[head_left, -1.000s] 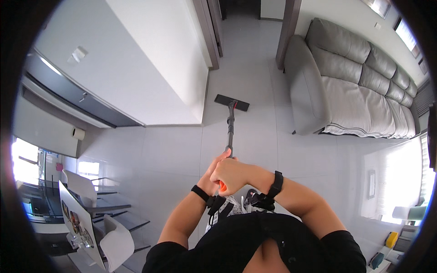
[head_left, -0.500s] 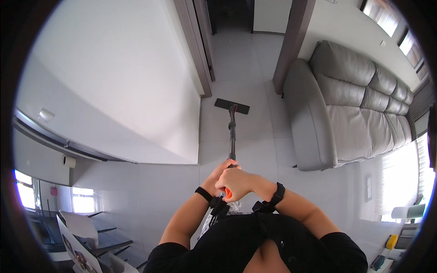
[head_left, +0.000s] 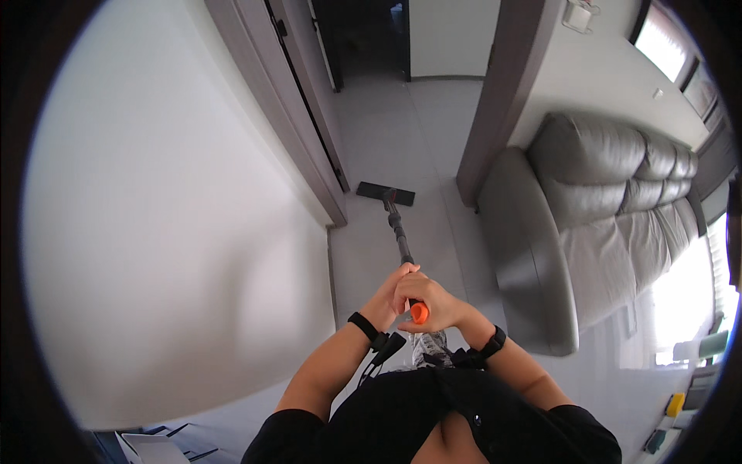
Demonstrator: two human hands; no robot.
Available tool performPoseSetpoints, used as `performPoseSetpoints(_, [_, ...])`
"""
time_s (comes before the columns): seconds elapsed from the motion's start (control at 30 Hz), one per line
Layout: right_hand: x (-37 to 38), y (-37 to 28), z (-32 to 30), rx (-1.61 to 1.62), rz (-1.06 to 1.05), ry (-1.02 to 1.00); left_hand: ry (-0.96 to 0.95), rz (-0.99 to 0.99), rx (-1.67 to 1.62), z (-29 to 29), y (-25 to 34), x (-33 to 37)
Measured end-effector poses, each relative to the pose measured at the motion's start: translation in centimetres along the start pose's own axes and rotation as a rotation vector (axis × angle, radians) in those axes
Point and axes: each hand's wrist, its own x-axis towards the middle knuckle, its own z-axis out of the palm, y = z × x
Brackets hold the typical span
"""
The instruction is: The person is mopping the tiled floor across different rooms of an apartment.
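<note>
Left hand (head_left: 384,305) and right hand (head_left: 437,301) are both wrapped round the flat mop (head_left: 399,231), its head's on the floor (head_left: 386,131) right by the left door jamb (head_left: 292,116), gray sofa (head_left: 529,243) crowding the right.

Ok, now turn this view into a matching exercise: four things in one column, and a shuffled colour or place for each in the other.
Column one:
1. Mop head
2. Handle tip
3. Sofa
4. Left hand

Column two:
A. Grey, along the wall at the right of the picture
B. Around the pole, nearer the floor end than the right hand
C. Orange, showing beside the right hand
D. Dark, flat on the floor

Right pairs: 1-D, 2-C, 3-A, 4-B
</note>
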Motion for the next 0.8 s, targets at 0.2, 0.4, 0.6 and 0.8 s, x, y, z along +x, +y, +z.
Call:
performPoseSetpoints(0.2, [9.5, 7.5, -8.7, -0.121, -0.061, -0.074, -0.091, 0.334, 0.695, -7.7, 5.7, 11.6])
performPoseSetpoints(0.4, [18.7, 13.7, -17.8, -0.105, -0.077, -0.016, 0.020, 0.399, 0.651, -8.7, 15.1, 21.6])
performPoseSetpoints(0.6, [28.9, 20.9, -27.1, -0.105, -0.092, 0.011, -0.021, 0.402, 0.723, -13.0, 25.4, 33.3])
performPoseSetpoints(0.8, [39.8, 28.5, -36.2, -0.146, -0.059, -0.034, -0.027, 0.273, 0.477, -17.8, 34.5, 45.3])
